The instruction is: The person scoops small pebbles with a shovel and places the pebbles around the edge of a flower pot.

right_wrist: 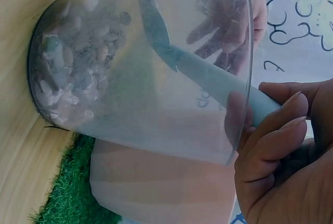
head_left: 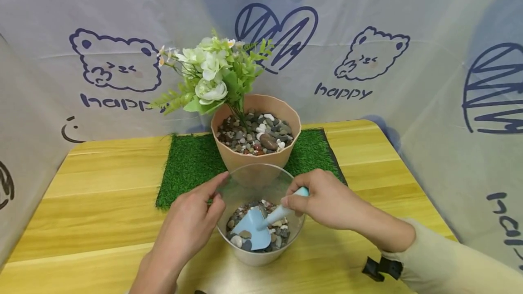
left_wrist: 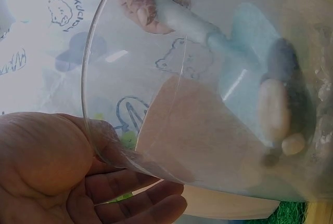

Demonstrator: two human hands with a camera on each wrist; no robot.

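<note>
A light blue hand trowel (head_left: pixel 258 228) is inside a clear plastic bucket (head_left: pixel 300 230), its blade tilted with several stones (left_wrist: pixel 274 108) on it. My right hand (head_left: pixel 327 198) grips the trowel's handle near its end, just over the right rim. Against the bucket's left side my left hand (head_left: pixel 192 217) rests with fairly straight, spread fingers, touching near the rim. Mixed pebbles (right_wrist: pixel 78 63) cover the bucket's bottom, below the blade. Right behind the bucket stands a peach flower pot (head_left: pixel 229 155) filled with pebbles, with white artificial flowers (head_left: pixel 210 65) leaning left in it.
Under the pot lies a green artificial grass mat (head_left: pixel 189 162) on the wood-grain table (head_left: pixel 102 203). A cloth screen (head_left: pixel 184 3) with drawn bears and hearts surrounds the back and sides. Near the right sleeve there is a small black object (head_left: pixel 382 268).
</note>
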